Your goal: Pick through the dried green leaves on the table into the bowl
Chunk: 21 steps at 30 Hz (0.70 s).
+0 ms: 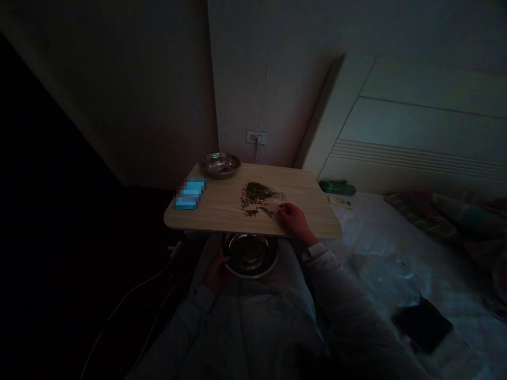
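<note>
Small dark green grains, perhaps beans (257, 193), lie spread in a loose patch on a light wooden tabletop (222, 211). At the patch's near right edge is my right hand (291, 217), its fingers bent and close together over a few scattered grains; what is between the fingertips is too small to make out. My left hand (217, 274) grips the left rim of a metal bowl (273, 261) in my lap, just under the table's front edge. Some grains show in the bottom of this bowl, though the light is dim.
A second metal bowl (221, 166) stands at the table's back left, near a lit, blurred phone screen (190, 193). On the bed at right are a green bottle (338, 187), a pale remote-like object (341, 201) and a dark flat item (423, 323). White cables (132, 291) hang at left.
</note>
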Each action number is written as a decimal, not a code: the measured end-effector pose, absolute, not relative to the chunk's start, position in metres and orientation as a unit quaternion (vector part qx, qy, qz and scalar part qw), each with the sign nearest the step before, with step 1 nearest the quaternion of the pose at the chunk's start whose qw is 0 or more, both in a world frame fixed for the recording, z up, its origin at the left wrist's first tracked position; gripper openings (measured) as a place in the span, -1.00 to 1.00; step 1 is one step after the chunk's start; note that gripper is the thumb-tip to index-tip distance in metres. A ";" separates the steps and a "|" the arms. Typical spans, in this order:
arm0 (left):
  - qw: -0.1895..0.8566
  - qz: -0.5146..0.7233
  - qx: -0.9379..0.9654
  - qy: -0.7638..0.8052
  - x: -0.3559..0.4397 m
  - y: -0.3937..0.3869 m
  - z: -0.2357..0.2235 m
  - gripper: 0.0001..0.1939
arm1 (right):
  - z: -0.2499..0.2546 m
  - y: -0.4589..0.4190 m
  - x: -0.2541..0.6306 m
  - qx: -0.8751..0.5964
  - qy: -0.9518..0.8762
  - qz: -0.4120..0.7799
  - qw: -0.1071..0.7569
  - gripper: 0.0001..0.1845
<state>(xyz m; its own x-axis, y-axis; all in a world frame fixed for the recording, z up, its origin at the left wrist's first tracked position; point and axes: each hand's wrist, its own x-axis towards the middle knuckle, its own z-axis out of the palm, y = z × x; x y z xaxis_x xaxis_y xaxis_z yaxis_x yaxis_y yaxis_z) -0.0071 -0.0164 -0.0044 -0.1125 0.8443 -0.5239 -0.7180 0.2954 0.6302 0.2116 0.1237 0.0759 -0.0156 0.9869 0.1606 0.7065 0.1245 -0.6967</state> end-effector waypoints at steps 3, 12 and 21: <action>0.662 0.585 0.053 0.465 -0.006 -0.017 -0.003 -0.67 | 0.076 0.120 0.212 -0.610 -0.687 0.218 0.329 -0.76; 0.664 0.583 0.033 0.467 -0.005 -0.016 0.002 -0.69 | 0.090 0.104 0.208 -0.590 -0.718 0.172 0.328 -0.73; 0.668 0.578 0.033 0.469 -0.006 -0.017 0.000 -0.65 | 0.094 0.096 0.202 -0.597 -0.744 0.143 0.266 -0.67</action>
